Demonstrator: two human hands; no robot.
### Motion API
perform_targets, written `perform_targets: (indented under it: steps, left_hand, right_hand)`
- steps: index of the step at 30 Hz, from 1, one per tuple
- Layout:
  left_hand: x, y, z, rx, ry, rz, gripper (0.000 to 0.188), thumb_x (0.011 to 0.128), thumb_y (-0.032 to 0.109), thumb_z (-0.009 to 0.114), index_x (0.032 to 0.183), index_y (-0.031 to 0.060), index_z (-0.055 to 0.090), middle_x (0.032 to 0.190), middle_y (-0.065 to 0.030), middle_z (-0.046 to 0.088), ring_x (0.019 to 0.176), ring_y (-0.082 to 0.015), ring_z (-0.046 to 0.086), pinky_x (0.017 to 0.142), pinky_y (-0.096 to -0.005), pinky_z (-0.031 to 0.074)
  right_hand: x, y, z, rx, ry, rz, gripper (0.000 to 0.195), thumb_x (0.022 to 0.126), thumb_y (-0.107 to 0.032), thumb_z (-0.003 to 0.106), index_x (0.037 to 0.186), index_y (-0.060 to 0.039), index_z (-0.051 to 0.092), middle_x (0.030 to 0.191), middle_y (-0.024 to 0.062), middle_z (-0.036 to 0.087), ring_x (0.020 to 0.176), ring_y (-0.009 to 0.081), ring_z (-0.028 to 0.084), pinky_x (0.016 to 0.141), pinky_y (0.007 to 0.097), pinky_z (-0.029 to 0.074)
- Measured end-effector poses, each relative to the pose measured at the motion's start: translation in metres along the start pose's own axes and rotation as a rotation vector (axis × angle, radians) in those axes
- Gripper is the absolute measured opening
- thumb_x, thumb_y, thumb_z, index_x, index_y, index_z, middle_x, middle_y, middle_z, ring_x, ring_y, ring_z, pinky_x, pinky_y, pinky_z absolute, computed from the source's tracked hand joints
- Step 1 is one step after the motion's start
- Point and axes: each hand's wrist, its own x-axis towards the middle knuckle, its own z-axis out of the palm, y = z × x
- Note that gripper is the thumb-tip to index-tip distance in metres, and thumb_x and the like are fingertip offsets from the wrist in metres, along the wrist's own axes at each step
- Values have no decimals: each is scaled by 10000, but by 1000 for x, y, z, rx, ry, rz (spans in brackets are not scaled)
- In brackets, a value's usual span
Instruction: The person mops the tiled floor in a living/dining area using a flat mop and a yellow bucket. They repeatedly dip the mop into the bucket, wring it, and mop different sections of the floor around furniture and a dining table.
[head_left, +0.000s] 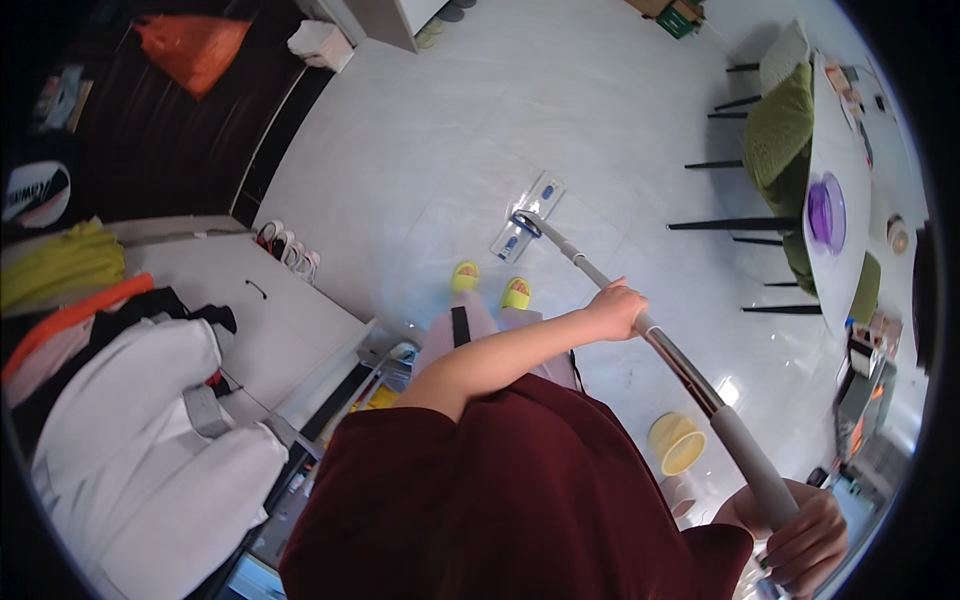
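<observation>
A flat mop head (528, 217) with a clear plate and blue parts lies on the pale tiled floor, a little ahead of my feet in yellow-green slippers (516, 293). From it a telescopic mop handle (682, 367) in grey and metal slants back to the lower right. My left hand (616, 309) is closed around the middle of the handle. At the lower right, my right hand (806, 536) grips the thick grey top end of the handle.
A dining table (832, 285) with a purple bowl (826, 214) and chairs stands at right. Near my right side is a yellow bin (676, 444). Shoes (288, 251) sit by the cabinet (289, 315) at left, with hanging clothes nearer. An orange bag (193, 51) is at upper left.
</observation>
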Motion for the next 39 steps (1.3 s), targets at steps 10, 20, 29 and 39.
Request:
perform_targets:
  steps: [10, 20, 29, 39]
  left_hand:
    - [-65, -40, -115, 63, -42, 50, 182, 603, 165, 720, 674, 99, 566, 751, -83, 583, 819, -301, 556, 715, -411, 451]
    - [-184, -299, -226, 517, 204, -538, 574, 613, 112, 747, 1133, 34, 516, 1192, -186, 521, 1131, -346, 477, 935, -387, 417]
    - [-123, -199, -86, 667, 8, -259, 423, 595, 176, 759, 956, 30, 596, 1040, -163, 577, 1028, -326, 524, 884, -383, 439]
    - [-50, 111, 264, 484, -538, 108, 332, 611, 252, 737, 852, 46, 640, 924, -145, 604, 901, -316, 579, 770, -406, 485]
  right_hand:
    - [22, 52, 56, -105, 181, -182, 259, 789, -86, 539, 531, -114, 541, 507, -2, 557, 419, 76, 538, 417, 195, 443]
    - [-83, 272, 115, -221, 140, 238, 181, 718, -122, 493, 590, -4, 447, 614, 125, 468, 583, 317, 493, 586, 399, 452]
    - [-162, 100, 97, -290, 352, 286, 186, 715, -116, 491, 574, -1, 452, 608, 123, 469, 538, 307, 492, 527, 390, 435]
    - [-294, -270, 180, -543, 687, 345, 436, 821, -275, 532, 440, -79, 451, 405, 30, 470, 340, 149, 469, 475, 274, 473]
